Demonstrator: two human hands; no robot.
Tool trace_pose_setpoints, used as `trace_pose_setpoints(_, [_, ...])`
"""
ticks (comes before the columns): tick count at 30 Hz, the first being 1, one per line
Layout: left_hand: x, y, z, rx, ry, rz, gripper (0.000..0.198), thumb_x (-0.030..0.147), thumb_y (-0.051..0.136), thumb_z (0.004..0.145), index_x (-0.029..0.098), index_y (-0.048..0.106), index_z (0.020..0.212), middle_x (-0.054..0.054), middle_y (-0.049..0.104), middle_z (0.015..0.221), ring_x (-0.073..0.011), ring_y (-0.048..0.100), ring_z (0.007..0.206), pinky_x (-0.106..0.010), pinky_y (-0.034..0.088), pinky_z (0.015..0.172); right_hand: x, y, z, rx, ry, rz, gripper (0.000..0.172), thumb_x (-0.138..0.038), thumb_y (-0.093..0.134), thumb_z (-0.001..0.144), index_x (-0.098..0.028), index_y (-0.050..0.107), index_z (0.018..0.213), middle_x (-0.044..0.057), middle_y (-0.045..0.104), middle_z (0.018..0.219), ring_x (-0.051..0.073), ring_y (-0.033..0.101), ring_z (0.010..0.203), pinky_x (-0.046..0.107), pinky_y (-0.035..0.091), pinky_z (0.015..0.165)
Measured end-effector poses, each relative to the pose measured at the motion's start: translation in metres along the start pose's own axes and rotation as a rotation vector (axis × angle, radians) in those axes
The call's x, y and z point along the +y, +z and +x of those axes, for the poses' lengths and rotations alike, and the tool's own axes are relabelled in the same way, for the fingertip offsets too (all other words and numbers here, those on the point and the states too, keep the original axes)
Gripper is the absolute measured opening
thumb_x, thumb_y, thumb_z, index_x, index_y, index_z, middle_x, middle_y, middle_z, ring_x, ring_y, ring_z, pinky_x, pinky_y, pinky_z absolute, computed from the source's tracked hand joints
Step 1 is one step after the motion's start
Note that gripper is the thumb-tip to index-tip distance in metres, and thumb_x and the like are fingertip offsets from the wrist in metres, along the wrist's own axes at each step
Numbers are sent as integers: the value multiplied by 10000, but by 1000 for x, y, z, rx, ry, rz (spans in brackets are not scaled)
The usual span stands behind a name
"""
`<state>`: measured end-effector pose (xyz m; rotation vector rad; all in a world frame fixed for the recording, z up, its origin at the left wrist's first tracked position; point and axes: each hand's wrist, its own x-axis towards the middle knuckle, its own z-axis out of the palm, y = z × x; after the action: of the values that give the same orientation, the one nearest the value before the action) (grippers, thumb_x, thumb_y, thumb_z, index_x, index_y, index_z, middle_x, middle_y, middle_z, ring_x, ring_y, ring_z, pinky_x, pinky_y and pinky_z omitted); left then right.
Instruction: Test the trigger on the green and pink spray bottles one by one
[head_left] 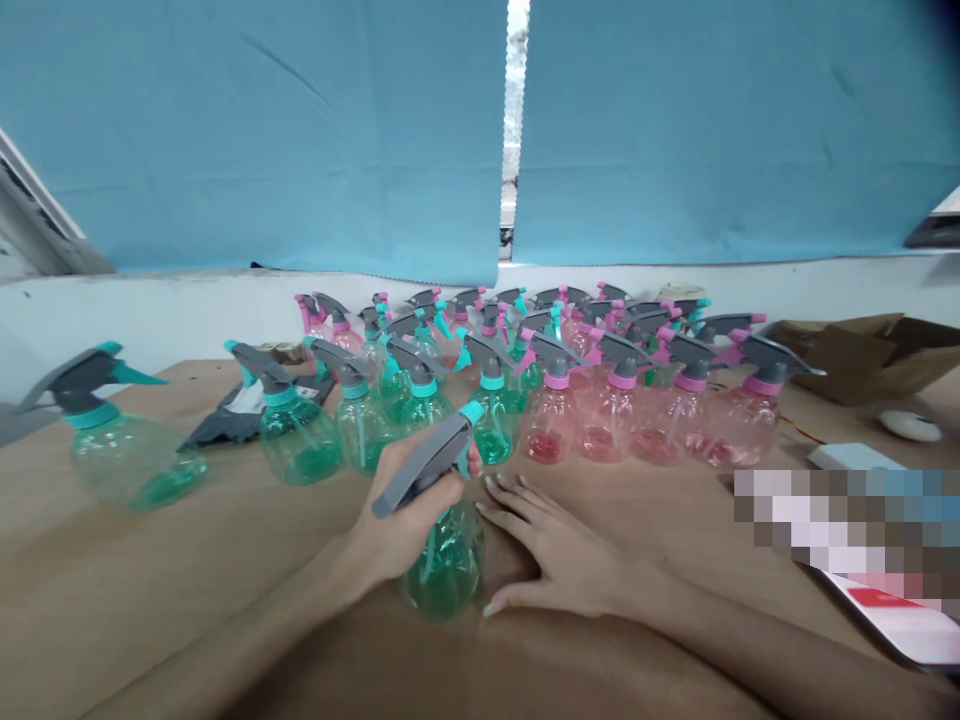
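Green spray bottle held at the front of the table, one hand gripping, one resting.

Your left hand (409, 525) was closed round the neck of the translucent green plastic spray bottle (444, 565), apparently to steady it on the brown table (225, 560). Your right hand (559, 550) lay flat and open just beside it, holding nothing.

Pink bottles (611, 420), green bottles (300, 440) bunched — cardboard box (862, 360), mouse (910, 425) at rt.

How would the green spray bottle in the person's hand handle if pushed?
Probably light: the green spray bottle looks see-through and mostly empty, and the left hand holds it by the neck. Its round body and trigger head may make it tippy.
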<state>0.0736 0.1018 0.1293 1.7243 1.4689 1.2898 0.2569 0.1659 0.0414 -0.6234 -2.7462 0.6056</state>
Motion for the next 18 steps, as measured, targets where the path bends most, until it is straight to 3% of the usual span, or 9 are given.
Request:
trace_pose_setpoints(3, [1, -1, 0, -20, -3, 3, 120, 188, 500, 722, 236, 606, 749, 20, 610, 694, -164, 559, 631, -298, 456, 632, -1, 0, -1, 4, -2, 2, 958, -750, 502, 669, -149, 328, 1395, 130, 303, 1456, 297, 161, 1369, 506, 164, 1101])
trace_pose_setpoints(7, [-2, -2, -1, 10, -14, 36, 248, 190, 492, 725, 273, 634, 910, 21, 638, 708, -183, 591, 649, -323, 476, 685, -2, -1, -1, 4, 11, 2, 955, -750, 490, 676, -147, 323, 1397, 127, 299, 1458, 294, 172, 1367, 500, 154, 1106])
trace_pose_setpoints(14, [-4, 4, -4, 117, -46, 48, 330, 229, 517, 778, 315, 575, 1092, 11, 668, 962, -192, 611, 726, -334, 489, 733, -1, -3, 0, -6, 10, 5, 958, -753, 499, 667, -154, 329, 1395, 131, 285, 1461, 286, 156, 1371, 488, 158, 1106])
trace_pose_setpoints(18, [-3, 4, -3, 93, -62, 56, 341, 241, 519, 780, 303, 572, 1111, 9, 644, 788, -202, 614, 702, -329, 490, 679, -1, -3, 0, -8, 4, 3, 944, -747, 499, 673, -153, 341, 1389, 142, 277, 1462, 284, 152, 1372, 489, 160, 1104])
